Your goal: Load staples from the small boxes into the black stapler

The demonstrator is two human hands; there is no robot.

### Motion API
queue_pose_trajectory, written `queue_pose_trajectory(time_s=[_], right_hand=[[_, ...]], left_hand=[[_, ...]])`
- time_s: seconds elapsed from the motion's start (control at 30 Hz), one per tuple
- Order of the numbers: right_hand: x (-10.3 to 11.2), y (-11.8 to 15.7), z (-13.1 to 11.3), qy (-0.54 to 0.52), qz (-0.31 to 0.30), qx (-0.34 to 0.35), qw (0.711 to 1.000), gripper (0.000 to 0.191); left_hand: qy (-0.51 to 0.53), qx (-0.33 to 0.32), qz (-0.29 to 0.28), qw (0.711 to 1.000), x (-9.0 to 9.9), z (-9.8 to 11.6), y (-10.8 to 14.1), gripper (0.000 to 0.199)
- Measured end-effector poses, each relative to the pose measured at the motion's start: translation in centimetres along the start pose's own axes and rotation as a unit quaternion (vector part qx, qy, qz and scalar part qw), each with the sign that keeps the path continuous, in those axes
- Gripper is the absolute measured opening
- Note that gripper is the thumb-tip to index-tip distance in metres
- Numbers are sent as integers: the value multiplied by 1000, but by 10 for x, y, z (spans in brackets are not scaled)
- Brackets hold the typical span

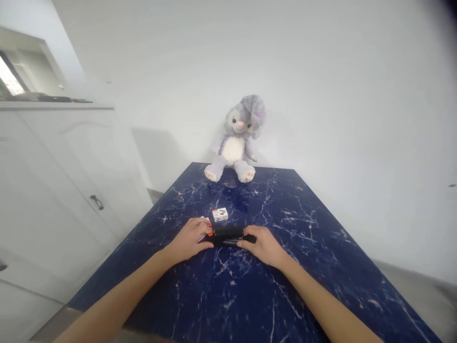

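Note:
A black, oblong object that looks like a stapler (228, 232) lies crosswise on the dark blue marbled table, with a silvery strip along its near side. My left hand (192, 239) grips its left end, fingers curled over it and thumb at the near side. At the other end my right hand (262, 243) holds it between thumb and fingers. Just beyond it stands a small white box (220, 214) with red and dark print. Partly covered by my left fingers is a white packet with red and orange parts (205, 220); its kind is hidden.
At the table's (307, 286) far edge a grey plush toy (233, 150) sits against the white wall. White cabinets (71, 190) with dark handles stand to the left, under a ledge and a window-like opening. The table narrows away from me.

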State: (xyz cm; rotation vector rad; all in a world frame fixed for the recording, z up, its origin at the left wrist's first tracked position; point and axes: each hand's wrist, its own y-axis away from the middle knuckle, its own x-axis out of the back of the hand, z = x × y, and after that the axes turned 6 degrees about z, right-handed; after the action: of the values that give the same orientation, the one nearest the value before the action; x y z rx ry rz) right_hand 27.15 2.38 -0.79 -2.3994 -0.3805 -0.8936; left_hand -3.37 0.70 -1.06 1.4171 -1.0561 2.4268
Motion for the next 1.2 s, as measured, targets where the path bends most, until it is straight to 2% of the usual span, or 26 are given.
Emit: queue_pose_trajectory(time_s=[0.17, 0.37, 0.43, 0.5, 0.57, 0.63, 0.7, 0.83, 0.9, 1.0, 1.1, 1.2], right_hand=[[7, 6, 3, -11, 9, -11, 1000, 12], [35, 27, 18, 9, 19, -5, 1000, 15], [38, 30, 21, 17, 29, -15, 999, 24], [37, 31, 22, 18, 38, -38, 998, 45], [35, 30, 23, 17, 39, -46, 998, 55], [34, 30, 24, 22, 33, -34, 999, 47], [35, 30, 24, 36, 30, -20, 999, 40], [37, 30, 20, 66, 33, -4, 997, 28], [37, 29, 18, 72, 33, 0, 997, 25], [36, 28, 18, 82, 29, 5, 996, 24], [35, 29, 19, 92, 21, 18, 995, 24], [33, 31, 17, 88, 35, 22, 995, 29]], left_hand=[[1, -22, 24, 999, -2, -4, 1, 27], [3, 45, 24, 999, -2, -7, 4, 25], [10, 45, 18, 999, 0, -4, 4, 27], [27, 50, 24, 998, 4, 0, 3, 33], [54, 78, 43, 995, 9, 3, 1, 38], [71, 118, 71, 988, 14, 1, -3, 36], [66, 137, 72, 986, 20, -4, -6, 35], [45, 116, -28, 992, 33, -16, -15, 45], [35, 125, -43, 991, 38, -18, -23, 43], [38, 146, -4, 989, 38, -14, -40, 40], [61, 155, 48, 985, 27, -7, -49, 40], [54, 116, 67, 990, 12, -1, -43, 38]])
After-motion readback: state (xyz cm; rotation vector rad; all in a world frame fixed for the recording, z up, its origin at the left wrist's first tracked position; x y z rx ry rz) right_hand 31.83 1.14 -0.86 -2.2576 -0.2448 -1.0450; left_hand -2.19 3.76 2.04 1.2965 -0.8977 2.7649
